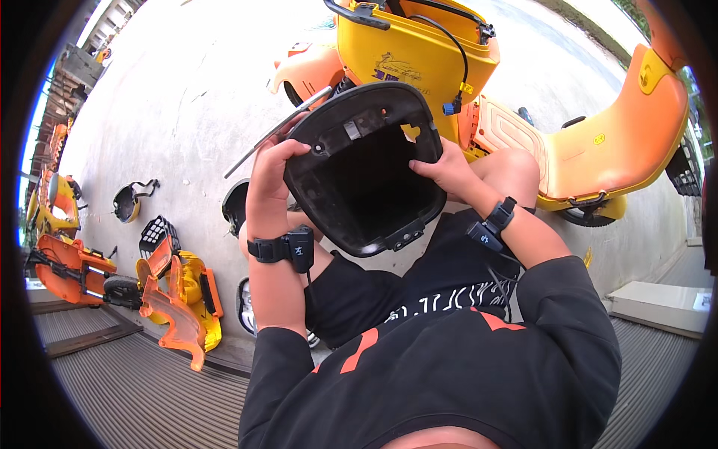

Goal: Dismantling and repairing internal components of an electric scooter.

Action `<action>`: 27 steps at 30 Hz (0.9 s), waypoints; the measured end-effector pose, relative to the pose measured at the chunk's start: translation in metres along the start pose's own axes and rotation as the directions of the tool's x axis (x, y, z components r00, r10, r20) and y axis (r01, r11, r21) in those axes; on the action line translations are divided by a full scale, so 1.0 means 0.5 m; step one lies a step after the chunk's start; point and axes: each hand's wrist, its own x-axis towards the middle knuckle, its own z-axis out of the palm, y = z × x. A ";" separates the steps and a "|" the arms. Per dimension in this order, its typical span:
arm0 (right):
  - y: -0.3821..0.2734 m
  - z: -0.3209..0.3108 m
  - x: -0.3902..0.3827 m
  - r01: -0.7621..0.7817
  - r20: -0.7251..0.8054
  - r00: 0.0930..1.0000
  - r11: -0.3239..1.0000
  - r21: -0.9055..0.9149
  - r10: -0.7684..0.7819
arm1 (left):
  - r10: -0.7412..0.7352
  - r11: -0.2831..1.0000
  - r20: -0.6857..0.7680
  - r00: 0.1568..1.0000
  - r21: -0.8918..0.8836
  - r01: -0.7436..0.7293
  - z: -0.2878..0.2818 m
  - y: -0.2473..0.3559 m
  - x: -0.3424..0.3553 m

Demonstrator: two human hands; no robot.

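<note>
My left hand (278, 156) is closed on the upper left rim of a black, hollow plastic part (351, 187) with rounded corners, its thumb on the edge. A thin metal rod (250, 152) slants across behind that hand, by its fingers; I cannot tell whether they grip it too. My right hand (441, 168) grips the part's right side, thumb pressed on the rim. The part is tilted above my lap, with bolts on its lower tab. Just behind it stands a yellow open scooter body (407, 52) with a black cable and blue connector (450, 108) hanging down.
An orange scooter body with seat (598, 146) stands to the right. At left, orange and yellow scooter parts (168, 314) and a small black-and-yellow piece (127, 206) lie on concrete (187, 135). Ribbed metal grating (134, 374) edges the lower sides, with a pale step (651, 303) at right.
</note>
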 end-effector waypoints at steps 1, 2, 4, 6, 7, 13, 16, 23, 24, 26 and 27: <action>-0.010 0.005 -0.002 0.028 -0.021 0.999 1.000 -0.006 -0.028 | 0.010 0.998 0.035 0.999 -0.066 -0.008 -0.014 0.011 -0.006; -0.021 0.004 -0.006 0.073 -0.042 0.996 0.997 -0.003 -0.073 | 0.074 0.992 0.052 0.996 -0.107 -0.068 -0.025 0.014 -0.013; -0.048 -0.013 -0.017 0.031 -0.079 0.996 0.997 -0.068 -0.037 | 0.121 0.978 0.013 0.993 -0.175 -0.117 -0.047 0.024 -0.010; -0.084 -0.038 -0.025 0.098 -0.064 0.993 0.994 0.042 -0.095 | 0.198 0.972 -0.004 0.980 -0.127 -0.197 -0.063 0.026 0.004; -0.103 -0.054 -0.037 0.102 -0.085 0.992 0.983 0.155 -0.090 | 0.196 0.977 0.000 0.981 -0.083 -0.195 -0.071 0.026 0.011; -0.243 -0.195 -0.068 0.112 -0.120 0.990 0.939 0.324 -0.077 | 0.371 0.927 -0.439 0.819 0.126 -0.352 -0.034 -0.020 0.051; -0.307 -0.274 -0.079 0.007 0.025 0.999 0.864 0.503 -0.022 | 0.306 0.948 -0.450 0.839 0.059 -0.314 -0.012 -0.037 0.058; -0.445 -0.355 0.028 0.160 0.084 0.977 0.932 0.325 -0.197 | 0.451 0.891 -0.405 0.796 0.152 -0.427 0.056 -0.126 0.084; -0.464 -0.351 0.040 0.198 0.080 0.970 0.940 0.276 -0.228 | 0.442 0.897 -0.406 0.800 0.215 -0.387 0.069 -0.142 0.083; -0.497 -0.323 0.059 0.236 0.052 0.964 0.933 0.272 -0.259 | 0.334 0.937 -0.372 0.866 0.229 -0.263 0.102 -0.174 0.071; -0.512 -0.302 0.063 0.243 0.042 0.963 0.926 0.290 -0.266 | 0.353 0.914 -0.333 0.874 0.324 -0.245 0.114 -0.185 0.062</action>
